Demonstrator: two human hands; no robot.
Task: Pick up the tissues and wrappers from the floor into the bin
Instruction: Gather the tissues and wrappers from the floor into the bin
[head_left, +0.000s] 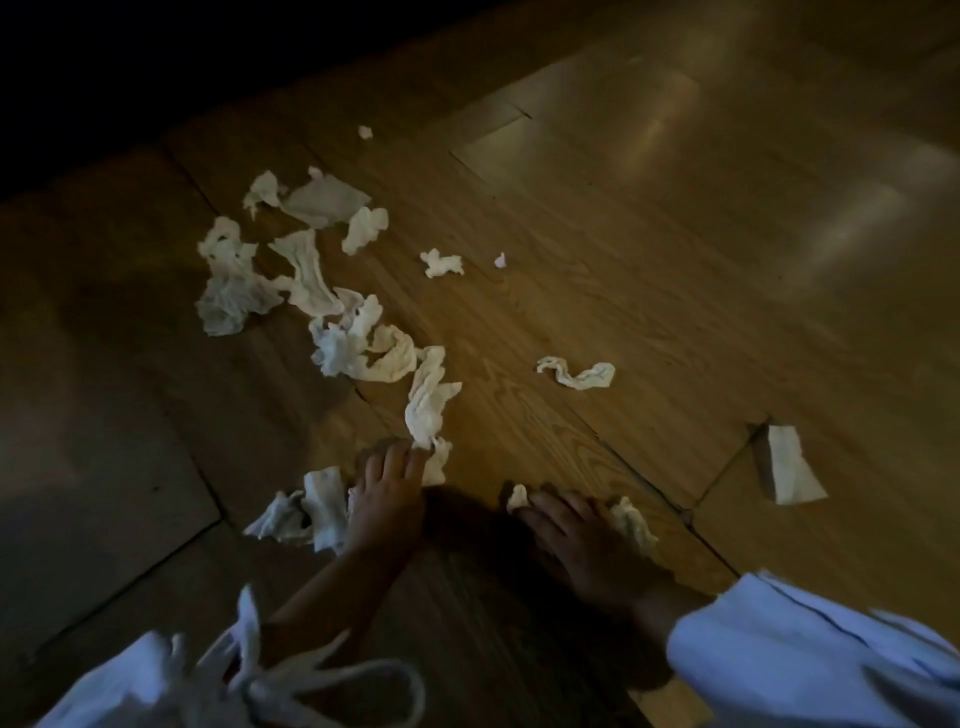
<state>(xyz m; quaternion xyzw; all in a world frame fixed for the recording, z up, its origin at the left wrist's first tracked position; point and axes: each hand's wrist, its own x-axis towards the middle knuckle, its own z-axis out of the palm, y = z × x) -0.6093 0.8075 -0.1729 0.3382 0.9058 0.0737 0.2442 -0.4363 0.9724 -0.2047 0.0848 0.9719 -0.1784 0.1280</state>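
White sleeves (810, 654) and a cord (311, 675) hang nearest. Beyond them the left hand (387, 499) curls its fingers (400, 460) onto a strip (426, 400). The right hand (576, 535) lies flat with its fingers straight, a scrap (517, 496) at their tips. Past the fingers, tissues (234, 291) litter the dim wooden floor (623, 260).

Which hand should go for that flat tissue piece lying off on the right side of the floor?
Right. The right hand lies on the same side as the flat tissue piece; the left hand is farther off, its fingers touching the long tissue strip.
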